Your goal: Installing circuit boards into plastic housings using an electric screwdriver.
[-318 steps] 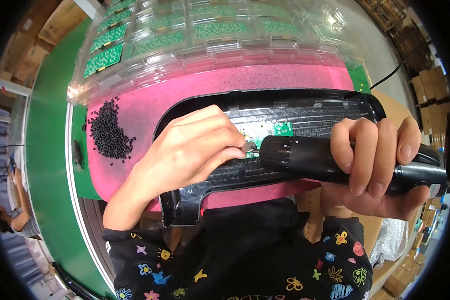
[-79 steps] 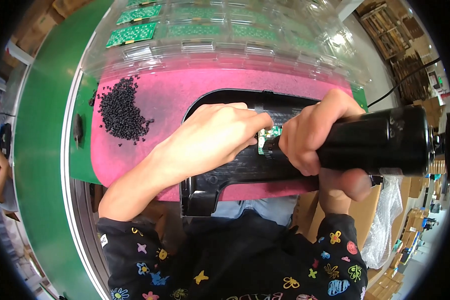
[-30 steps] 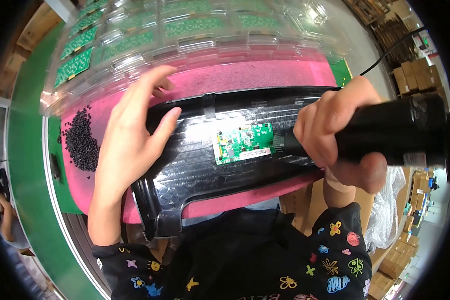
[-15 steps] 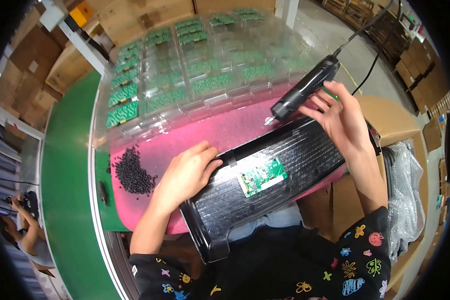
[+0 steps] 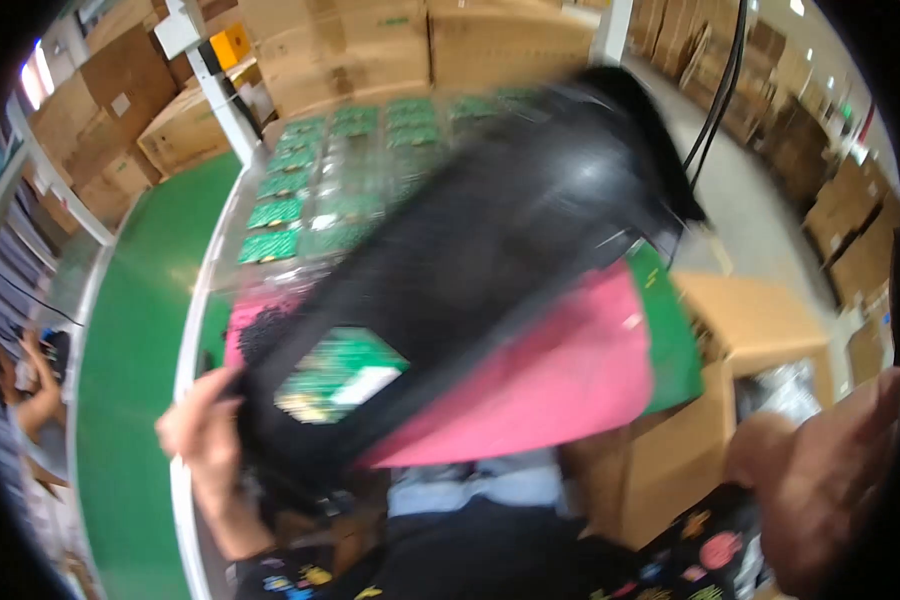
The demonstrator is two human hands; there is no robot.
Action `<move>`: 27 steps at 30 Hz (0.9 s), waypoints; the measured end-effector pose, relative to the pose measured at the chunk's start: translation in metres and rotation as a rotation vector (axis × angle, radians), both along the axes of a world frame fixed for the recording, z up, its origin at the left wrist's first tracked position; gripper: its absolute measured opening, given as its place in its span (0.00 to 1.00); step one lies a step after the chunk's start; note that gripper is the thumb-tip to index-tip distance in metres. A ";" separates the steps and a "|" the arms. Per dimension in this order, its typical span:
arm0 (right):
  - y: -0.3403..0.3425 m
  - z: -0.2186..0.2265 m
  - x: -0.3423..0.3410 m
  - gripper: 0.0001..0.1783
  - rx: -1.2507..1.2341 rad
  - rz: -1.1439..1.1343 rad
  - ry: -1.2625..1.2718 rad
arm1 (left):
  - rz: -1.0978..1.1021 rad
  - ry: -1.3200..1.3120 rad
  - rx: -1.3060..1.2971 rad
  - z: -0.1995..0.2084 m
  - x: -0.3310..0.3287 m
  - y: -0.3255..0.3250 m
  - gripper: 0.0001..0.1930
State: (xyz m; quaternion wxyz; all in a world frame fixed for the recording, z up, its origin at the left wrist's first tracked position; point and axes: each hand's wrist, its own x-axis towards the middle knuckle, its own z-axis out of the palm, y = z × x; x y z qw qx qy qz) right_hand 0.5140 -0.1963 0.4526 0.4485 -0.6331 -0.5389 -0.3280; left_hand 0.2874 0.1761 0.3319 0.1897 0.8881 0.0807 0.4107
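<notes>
A long black plastic panel [image 5: 470, 240] is raised at a slant over the table, smeared by motion, its far end up to the right. My left hand [image 5: 208, 430] grips its near left end, with the thumb side at the edge. A green circuit board [image 5: 340, 372] sits in the panel near that end. My right hand [image 5: 820, 480] is off to the far right, apart from the panel and blurred at the picture's rim; its fingers are not clear. No electric screwdriver shows, though black cables [image 5: 725, 90] hang at the upper right.
Clear plastic trays with several green boards [image 5: 270, 246] lie behind the panel. A pink mat [image 5: 530, 385] covers the green table, with small black pieces [image 5: 262, 330] at its left. An open carton [image 5: 675, 480] with bubble wrap [image 5: 778, 392] stands right. Another person [image 5: 35, 390] sits far left.
The panel has been lifted and tilted from near my lap, its right end swung up and away. My right hand has let go of the electric screwdriver and moved to the far right.
</notes>
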 end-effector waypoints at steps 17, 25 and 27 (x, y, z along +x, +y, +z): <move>-0.010 0.093 0.014 0.36 -0.214 0.502 -0.252 | -0.028 -0.891 -1.323 -0.156 -0.181 0.235 0.04; 0.028 0.056 -0.032 0.35 -0.384 0.724 0.079 | 0.432 -0.885 -1.123 -0.193 -0.196 0.288 0.22; 0.001 0.062 -0.078 0.34 -0.438 0.640 0.106 | 0.590 -0.834 -0.906 -0.195 -0.165 0.286 0.33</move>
